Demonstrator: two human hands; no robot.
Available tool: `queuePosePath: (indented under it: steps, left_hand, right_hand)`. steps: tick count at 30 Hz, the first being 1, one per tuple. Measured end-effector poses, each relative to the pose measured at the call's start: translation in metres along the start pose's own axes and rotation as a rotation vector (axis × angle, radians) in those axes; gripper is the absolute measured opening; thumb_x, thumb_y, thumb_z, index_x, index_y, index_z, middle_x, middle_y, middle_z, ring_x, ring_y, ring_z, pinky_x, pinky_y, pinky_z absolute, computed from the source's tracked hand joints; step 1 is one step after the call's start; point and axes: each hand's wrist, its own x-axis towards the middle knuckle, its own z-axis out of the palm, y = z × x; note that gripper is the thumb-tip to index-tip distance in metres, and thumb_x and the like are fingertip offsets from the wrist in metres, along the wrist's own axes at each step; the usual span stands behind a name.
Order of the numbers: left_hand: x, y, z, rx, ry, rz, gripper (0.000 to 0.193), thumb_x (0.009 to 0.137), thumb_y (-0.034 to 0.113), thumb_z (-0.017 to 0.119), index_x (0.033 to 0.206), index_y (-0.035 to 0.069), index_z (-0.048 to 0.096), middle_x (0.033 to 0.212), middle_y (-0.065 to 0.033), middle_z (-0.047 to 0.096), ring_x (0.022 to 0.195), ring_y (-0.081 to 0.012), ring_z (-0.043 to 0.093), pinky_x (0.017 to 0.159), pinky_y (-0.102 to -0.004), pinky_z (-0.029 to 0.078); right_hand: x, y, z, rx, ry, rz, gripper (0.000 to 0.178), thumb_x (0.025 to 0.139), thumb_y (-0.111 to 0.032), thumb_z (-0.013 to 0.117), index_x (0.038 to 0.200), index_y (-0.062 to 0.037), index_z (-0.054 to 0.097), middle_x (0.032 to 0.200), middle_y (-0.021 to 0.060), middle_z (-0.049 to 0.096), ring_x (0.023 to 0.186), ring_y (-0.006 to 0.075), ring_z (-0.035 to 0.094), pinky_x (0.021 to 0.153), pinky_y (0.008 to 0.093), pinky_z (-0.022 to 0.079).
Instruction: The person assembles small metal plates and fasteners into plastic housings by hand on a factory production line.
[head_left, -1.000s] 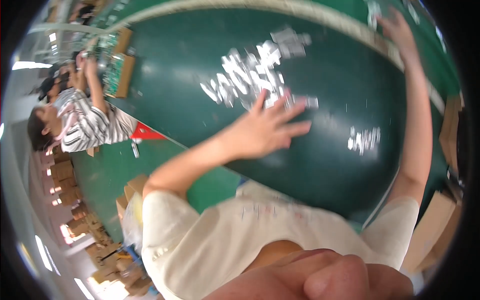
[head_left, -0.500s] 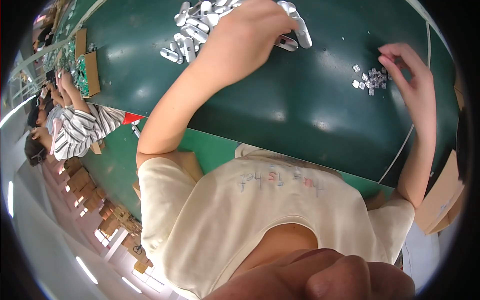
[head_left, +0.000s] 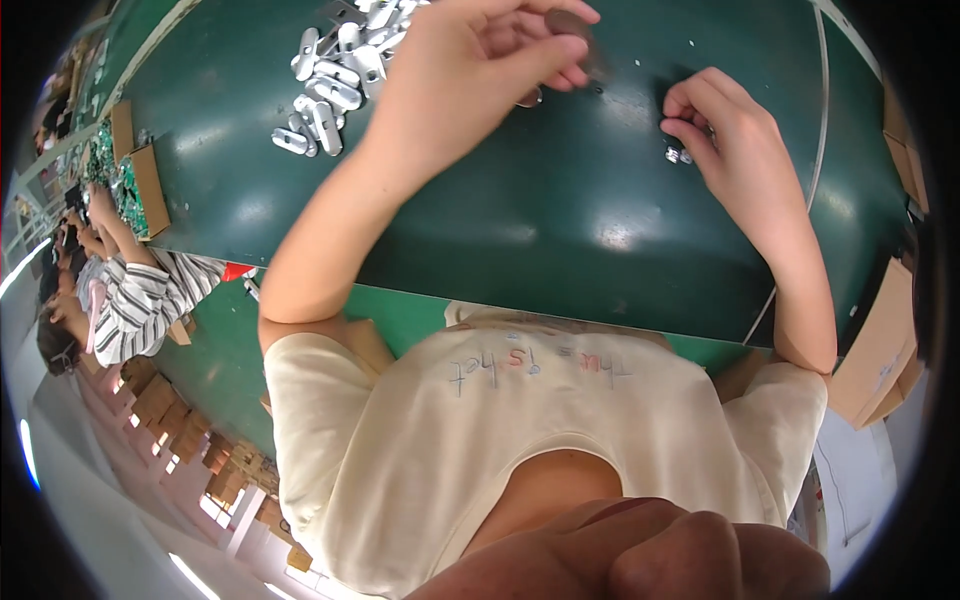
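My left hand (head_left: 470,75) is raised over the dark green table (head_left: 540,230), its thumb and fingers pinched on a small grey metal piece (head_left: 568,22). Just left of it lies a pile of several silver oblong metal parts (head_left: 330,75). My right hand (head_left: 735,135) is curled at the right. Its fingertips rest on a few tiny silver parts (head_left: 680,155) on the table; whether it grips one is hidden. The two hands are about a hand's width apart.
A co-worker in a striped sleeve (head_left: 150,300) works at the left, beside cardboard trays of green circuit boards (head_left: 135,180). A thin white cable (head_left: 820,120) curves along the table's right side. A cardboard box (head_left: 880,340) stands at the right edge, and more boxes (head_left: 170,410) are below left.
My left hand has lifted off the pile of silver parts and now pinches one piece. My right hand has moved left onto the tiny parts. The view has tipped lower.
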Motion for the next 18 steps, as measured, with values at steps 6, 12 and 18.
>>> queuePosePath:
  steps: [6, 12, 18]
  left_hand:
    - [-0.009, -0.003, 0.013, -0.292, 0.005, 0.017, 0.024, 0.093, 0.009, 0.045, 0.107, -0.009, 0.055, 0.097, -0.0172, 0.062, 0.088, -0.0255, 0.065, 0.077, -0.0279, 0.054]
    - [-0.025, -0.013, 0.023, -0.328, 0.083, -0.009, 0.023, 0.092, 0.009, 0.048, 0.106, -0.008, 0.057, 0.102, -0.0182, 0.060, 0.089, -0.0253, 0.064, 0.079, -0.0326, 0.054]
    - [-0.025, -0.019, 0.032, -0.312, 0.108, 0.045, 0.018, 0.088, 0.005, 0.055, 0.102, -0.006, 0.059, 0.090, -0.0117, 0.065, 0.082, -0.0164, 0.065, 0.074, -0.0239, 0.052]
  right_hand:
    - [0.003, -0.018, -0.020, 0.737, 0.102, 0.283, 0.009, 0.080, 0.004, 0.060, 0.089, 0.0020, 0.060, 0.082, 0.0062, 0.061, 0.067, 0.0123, 0.058, 0.059, 0.0234, 0.046]
    - [0.002, -0.037, -0.007, 0.835, 0.215, 0.212, 0.012, 0.080, 0.005, 0.061, 0.092, 0.0038, 0.062, 0.090, 0.0092, 0.061, 0.076, 0.0146, 0.061, 0.067, 0.0243, 0.051]
    - [0.007, -0.024, 0.002, 0.678, 0.196, 0.062, 0.010, 0.079, 0.003, 0.063, 0.088, 0.0010, 0.062, 0.093, 0.0069, 0.053, 0.079, 0.0120, 0.056, 0.066, 0.0231, 0.047]
